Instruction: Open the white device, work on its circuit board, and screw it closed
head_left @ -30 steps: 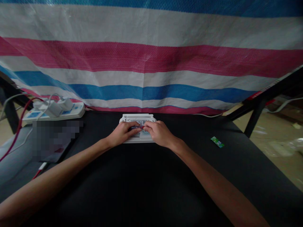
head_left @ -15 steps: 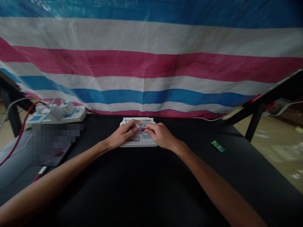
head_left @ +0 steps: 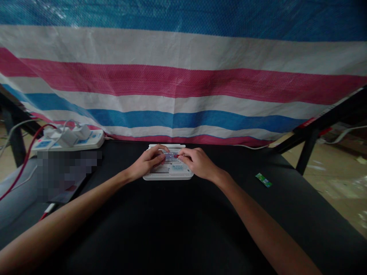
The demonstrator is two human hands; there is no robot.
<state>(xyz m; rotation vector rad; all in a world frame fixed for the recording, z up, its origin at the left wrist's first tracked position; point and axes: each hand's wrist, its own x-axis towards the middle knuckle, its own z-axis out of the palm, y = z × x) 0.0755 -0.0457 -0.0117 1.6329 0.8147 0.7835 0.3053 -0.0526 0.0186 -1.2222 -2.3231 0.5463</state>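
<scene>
- Head view: a white breadboard (head_left: 168, 171) lies flat on the black counter (head_left: 177, 229), close to the counter's far edge and about midway between its left and right edges; its long axis runs left to right, parallel to that far edge.
- Left hand (head_left: 147, 162): rests on the left half of the breadboard, fingers stretched toward the board's middle, fingertips narrowed onto a small reddish component (head_left: 172, 156); whether it pinches the part or only steadies it cannot be told.
- Right hand (head_left: 197, 163): rests on the right half of the board, its grip narrow, thumb and forefinger closed at the right end of the same small component.
- Key relation: the component sits between the two sets of fingertips, on the far half of the board, its long axis left to right along the board; both hands are equally near, meeting at the board's centre line.
- What kind of part it is remains too small and blurred to tell.
- Surroundings: a small green packet (head_left: 263, 180) lies well apart toward the counter's right edge; a white power strip (head_left: 69, 138) with plugs and a red cable (head_left: 23, 160) sits at the far left corner; a striped tarpaulin (head_left: 183, 84) hangs behind the far edge.
</scene>
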